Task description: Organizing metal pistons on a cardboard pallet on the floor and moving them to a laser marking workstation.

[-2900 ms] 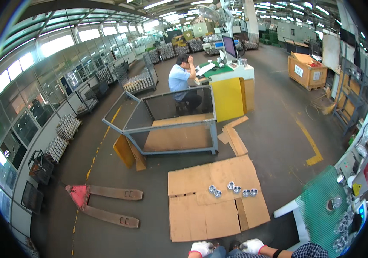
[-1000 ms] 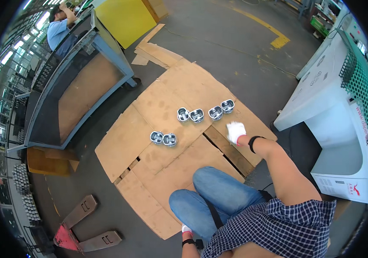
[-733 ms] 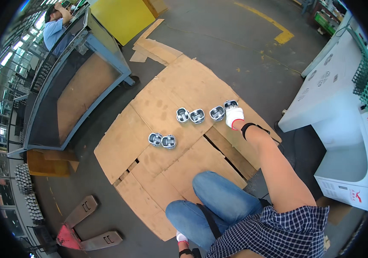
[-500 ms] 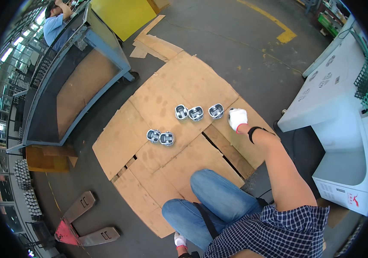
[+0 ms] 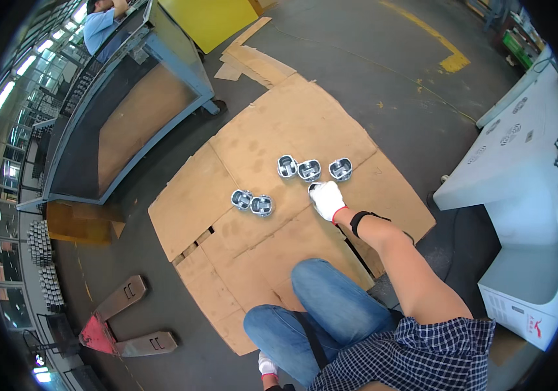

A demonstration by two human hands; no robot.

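A worker in a dark checked shirt (image 5: 416, 352) and blue jeans (image 5: 341, 296) bends over a flattened cardboard sheet (image 5: 292, 117) spread on a grey factory floor (image 5: 357, 52), the right hand (image 5: 328, 201), in a white glove with a red cuff, closed around a metal piston (image 5: 314, 186) near the middle of the sheet. Whether that piston touches the cardboard cannot be told, as the glove covers most of it.

Five more pistons sit on the sheet, hollow ends up. Just beyond the gloved fingers, a left piston (image 5: 287, 166) and a middle piston (image 5: 309, 171) touch side by side, with a right piston (image 5: 340, 169) slightly apart from them. Nearer the worker and to the left, a touching pair of pistons (image 5: 261, 205) stands well apart from the rest.

The left hand (image 5: 266, 365), also white-gloved, hangs low beside the left leg, partly hidden; whether its fingers are curled or spread cannot be told.

At left are a blue-grey metal cart (image 5: 142, 156) and a red pallet truck (image 5: 100, 335); at right, a white moulded housing (image 5: 520, 156). A person in a light-blue shirt (image 5: 100, 29) appears behind the cart.
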